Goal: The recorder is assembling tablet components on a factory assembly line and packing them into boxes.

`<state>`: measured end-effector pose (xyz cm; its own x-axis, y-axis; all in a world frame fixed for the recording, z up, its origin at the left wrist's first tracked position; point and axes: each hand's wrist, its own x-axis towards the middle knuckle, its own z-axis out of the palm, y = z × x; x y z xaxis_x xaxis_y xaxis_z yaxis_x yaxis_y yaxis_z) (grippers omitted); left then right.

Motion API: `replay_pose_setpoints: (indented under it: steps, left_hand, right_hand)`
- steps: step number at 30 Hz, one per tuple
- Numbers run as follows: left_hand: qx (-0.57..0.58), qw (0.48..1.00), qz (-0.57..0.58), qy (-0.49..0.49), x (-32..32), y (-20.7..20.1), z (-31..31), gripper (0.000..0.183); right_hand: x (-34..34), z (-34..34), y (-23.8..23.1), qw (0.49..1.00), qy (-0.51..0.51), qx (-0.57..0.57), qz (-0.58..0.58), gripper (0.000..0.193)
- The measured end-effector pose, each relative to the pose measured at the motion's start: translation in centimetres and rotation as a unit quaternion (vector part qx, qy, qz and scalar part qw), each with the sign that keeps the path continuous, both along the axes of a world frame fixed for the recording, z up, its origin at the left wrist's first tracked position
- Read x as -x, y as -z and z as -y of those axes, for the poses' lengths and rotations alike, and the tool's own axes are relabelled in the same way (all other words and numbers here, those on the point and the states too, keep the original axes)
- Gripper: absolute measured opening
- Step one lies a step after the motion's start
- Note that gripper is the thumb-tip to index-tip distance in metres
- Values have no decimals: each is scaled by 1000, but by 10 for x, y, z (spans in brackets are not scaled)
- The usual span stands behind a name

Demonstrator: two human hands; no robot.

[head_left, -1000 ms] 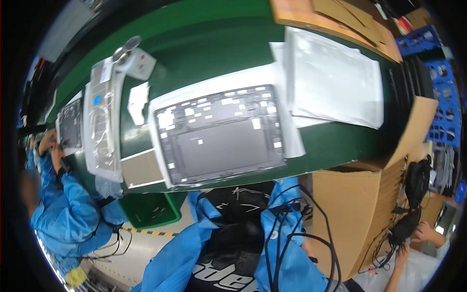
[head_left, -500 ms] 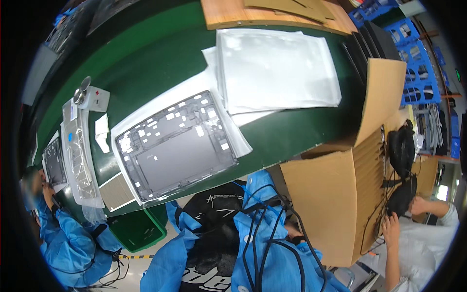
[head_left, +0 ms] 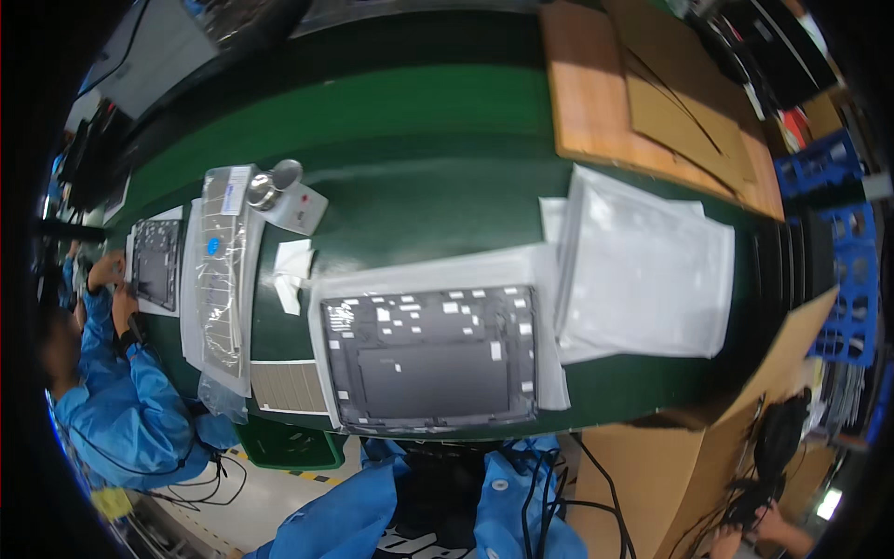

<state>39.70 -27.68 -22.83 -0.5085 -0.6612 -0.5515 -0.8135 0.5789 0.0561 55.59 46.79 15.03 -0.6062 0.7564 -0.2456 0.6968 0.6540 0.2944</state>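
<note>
Neither of my hands is in view; only my blue sleeves [head_left: 331,508] show at the lower edge. In front of me a dark grey flat panel [head_left: 447,382], like a device's back cover, lies on a white sheet [head_left: 549,377] at the table's near edge. Many small white stickers dot its upper part and sides. To its left is a sheet of brown-grey strips [head_left: 291,387]. A crumpled white paper [head_left: 291,275] lies farther up. On the right rests a stack of white translucent sleeves [head_left: 647,279].
Plastic-wrapped strip sheets [head_left: 222,298] and a metal pot [head_left: 264,189] by a white box [head_left: 300,210] stand left on the green table [head_left: 419,186]. A green bin [head_left: 289,447] is below. A cardboard box [head_left: 643,466] stands right. A co-worker [head_left: 130,410] handles another panel [head_left: 156,261].
My view has swung, so the table and panel appear more level and shifted right and down. A hand partly showing by my right sleeve earlier has gone from view. The panel stays on its sheet.
</note>
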Motion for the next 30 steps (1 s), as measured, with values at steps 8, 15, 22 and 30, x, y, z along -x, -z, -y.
replay_pose_setpoints:
  steps: [8, 15, 22, 30]
  left_hand:
    - [-20, 998, 51, 25, -18, -12, -14, 26]
    - [-50, 992, 74, 90, -31, -35, -17, 26]
    - [-156, 919, 188, 309, 57, -71, 11, 21]
    - [-278, 861, -32, 425, 193, -254, -3, 8]
  right_hand:
    - [-85, -29, 1, 986, -158, -45, 22, 43]
    - [25, 63, 49, 984, -177, 14, -17, 37]
    - [147, 205, 115, 965, -194, 175, -30, 32]
    - [210, 262, 101, 962, -161, 220, 19, 27]
